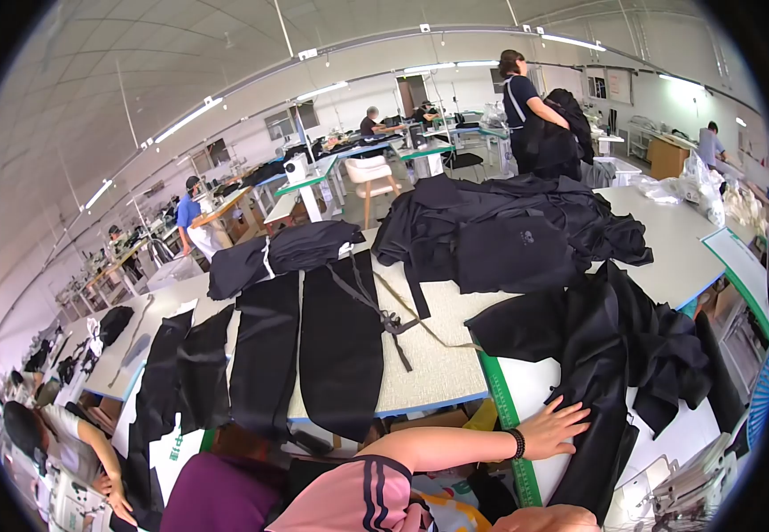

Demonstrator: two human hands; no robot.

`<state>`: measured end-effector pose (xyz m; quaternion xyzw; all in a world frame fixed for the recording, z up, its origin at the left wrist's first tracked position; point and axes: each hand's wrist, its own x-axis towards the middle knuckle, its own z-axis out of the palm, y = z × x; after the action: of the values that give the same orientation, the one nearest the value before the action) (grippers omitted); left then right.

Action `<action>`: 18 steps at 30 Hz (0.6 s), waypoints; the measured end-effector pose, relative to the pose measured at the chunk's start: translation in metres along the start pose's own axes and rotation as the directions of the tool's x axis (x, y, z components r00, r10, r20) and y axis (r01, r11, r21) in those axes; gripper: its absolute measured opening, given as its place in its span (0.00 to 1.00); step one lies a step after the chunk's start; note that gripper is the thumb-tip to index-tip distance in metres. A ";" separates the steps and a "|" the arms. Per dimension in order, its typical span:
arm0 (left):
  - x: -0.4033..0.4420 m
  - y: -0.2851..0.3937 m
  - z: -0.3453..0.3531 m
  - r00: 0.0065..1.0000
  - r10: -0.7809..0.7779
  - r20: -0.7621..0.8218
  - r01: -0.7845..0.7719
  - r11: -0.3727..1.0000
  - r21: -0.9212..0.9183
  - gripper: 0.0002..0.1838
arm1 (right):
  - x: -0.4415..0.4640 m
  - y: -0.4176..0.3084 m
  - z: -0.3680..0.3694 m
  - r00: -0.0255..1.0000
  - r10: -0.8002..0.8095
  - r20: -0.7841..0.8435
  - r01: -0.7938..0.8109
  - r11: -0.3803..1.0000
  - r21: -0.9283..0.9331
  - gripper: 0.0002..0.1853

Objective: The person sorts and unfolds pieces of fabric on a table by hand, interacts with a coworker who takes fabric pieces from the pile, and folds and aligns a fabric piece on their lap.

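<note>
My left hand (555, 431), with a dark beaded bracelet at its wrist, lies flat with its fingers spread. It rests on the edge of a long black fabric piece (594, 381) and the white tabletop beside it. This piece runs from a crumpled heap of black cloth (668, 355) down toward me. Only a strip of skin from my right hand or forearm (549, 519) shows at the bottom edge; its fingers cannot be made out. A green measuring strip (509, 403) borders the white sewing table left of my left hand.
Flat black panels (343, 346) lie on the beige table, beside fabric ties (393, 322). Behind are a rolled black bundle (291, 253) and a large black garment pile (509, 230). A sewing machine (690, 483) stands at lower right. A person (526, 115) carries dark cloth; another works at lower left.
</note>
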<state>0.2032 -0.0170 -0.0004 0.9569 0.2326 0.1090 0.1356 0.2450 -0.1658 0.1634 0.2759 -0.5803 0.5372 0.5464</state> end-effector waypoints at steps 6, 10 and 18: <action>0.000 -0.001 0.001 1.000 0.005 -0.005 -0.005 1.000 -0.010 0.29 | -0.007 0.007 -0.003 0.999 0.039 0.033 -0.042 0.995 0.091 0.29; 0.000 -0.001 0.000 1.000 0.003 -0.001 -0.003 1.000 -0.011 0.30 | -0.007 0.007 -0.005 0.998 0.057 0.038 -0.061 0.993 0.104 0.29; -0.001 -0.004 0.003 1.000 0.010 -0.021 -0.010 1.000 -0.024 0.30 | -0.005 -0.011 -0.011 0.988 0.141 0.058 -0.139 0.989 -0.045 0.30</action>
<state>0.2020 -0.0149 -0.0048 0.9551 0.2278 0.1227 0.1443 0.2603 -0.1597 0.1601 0.2394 -0.6256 0.5535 0.4949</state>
